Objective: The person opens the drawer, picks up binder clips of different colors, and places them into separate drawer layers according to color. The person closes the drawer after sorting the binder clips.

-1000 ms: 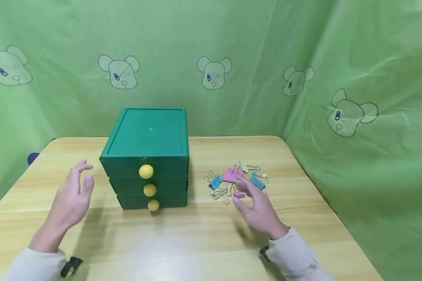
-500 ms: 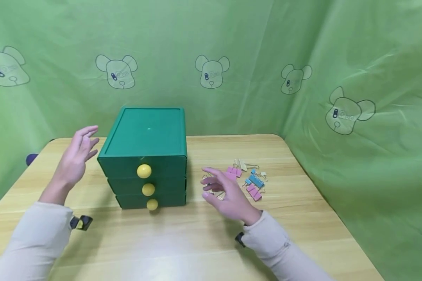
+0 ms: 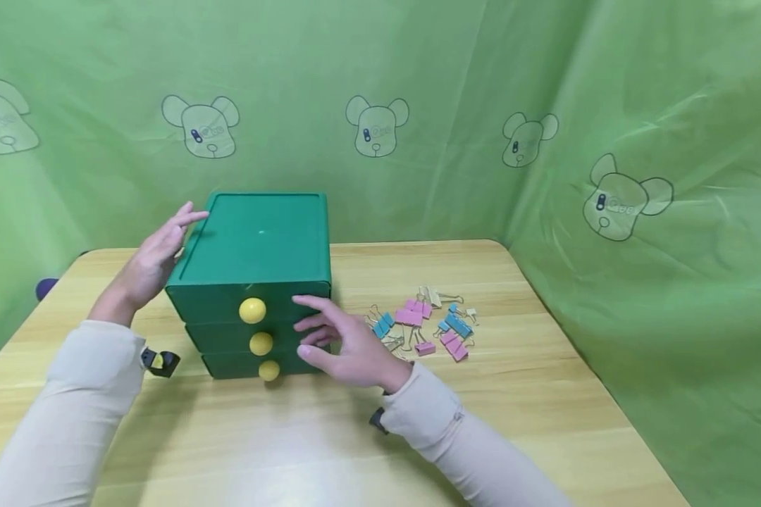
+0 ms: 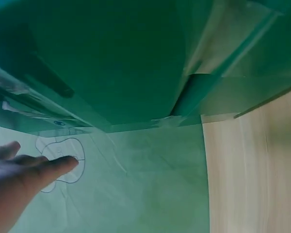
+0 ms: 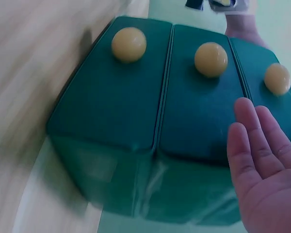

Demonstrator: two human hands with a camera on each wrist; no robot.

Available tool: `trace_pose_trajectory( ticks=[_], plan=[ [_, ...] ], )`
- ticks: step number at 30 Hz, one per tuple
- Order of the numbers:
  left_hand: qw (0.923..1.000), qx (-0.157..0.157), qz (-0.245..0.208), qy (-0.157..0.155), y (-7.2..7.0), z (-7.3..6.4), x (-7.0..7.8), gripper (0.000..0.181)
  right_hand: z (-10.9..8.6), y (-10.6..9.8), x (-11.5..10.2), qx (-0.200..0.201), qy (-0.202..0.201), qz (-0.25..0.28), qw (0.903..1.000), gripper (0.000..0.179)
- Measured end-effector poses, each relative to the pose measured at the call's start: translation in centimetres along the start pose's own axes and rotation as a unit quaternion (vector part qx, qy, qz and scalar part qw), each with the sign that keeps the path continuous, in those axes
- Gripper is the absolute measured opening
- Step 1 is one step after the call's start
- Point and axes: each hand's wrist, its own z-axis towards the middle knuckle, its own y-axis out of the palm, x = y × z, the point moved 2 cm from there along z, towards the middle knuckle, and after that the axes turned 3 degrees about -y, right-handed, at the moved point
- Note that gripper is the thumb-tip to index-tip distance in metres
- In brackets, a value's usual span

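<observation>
- Head view: green drawer box (image 3: 254,260) stands on the desk (image 3: 368,436), left of centre, nearer the far edge. Three drawers stacked, all closed, each with a yellow knob (image 3: 252,310).
- Left hand (image 3: 149,260) is at the box's left side, by the top rim. Fingers straight, nothing held. Fingertips reach the top-left edge; contact can't be confirmed.
- Left wrist view: straight fingers (image 4: 43,167) against the green backdrop, the box's side wall (image 4: 111,58) filling the frame above. A gap shows between hand and wall here.
- Right hand (image 3: 345,345) is in front of the box's right front corner, palm toward the drawer fronts, fingers spread and relaxed, gripping nothing.
- Right wrist view: open palm (image 5: 266,179) just beside the drawer fronts (image 5: 194,107), fingers straight. All three knobs visible and untouched; nearest one to the fingertips (image 5: 277,79) is well clear of them.
- Binder clips (image 3: 425,324) lie loose in a heap on the desk, right of the box, toward the right edge: pink, blue, and pale ones. Right hand sits between the box and the heap, touching no clips.
- Both sleeves are light beige; a small black-and-yellow device (image 3: 158,360) is strapped at the left wrist.
- Green cloth with bear prints (image 3: 370,130) hangs behind and to the right of the desk.
</observation>
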Motion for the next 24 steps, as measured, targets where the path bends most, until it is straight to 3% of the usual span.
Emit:
trace_pose_trajectory(
  ticks=[5, 10, 24],
  plan=[
    [0.9990, -0.016, -0.041, -0.010, 0.3, 0.5, -1.1, 0.035, 1.2, 0.9, -0.4, -0.023, 0.003, 0.019, 0.9995, 0.063],
    [0.9953, 0.005, -0.095, -0.022, 0.8, 0.4, -1.5, 0.027, 2.2, 1.6, -0.8, -0.038, 0.003, 0.042, 0.9984, 0.064],
    [0.9923, 0.034, -0.119, -0.014, 1.5, 0.3, -1.8, 0.029, 3.3, 2.8, -1.2, -0.044, 0.013, 0.068, 0.9967, 0.065]
  ],
)
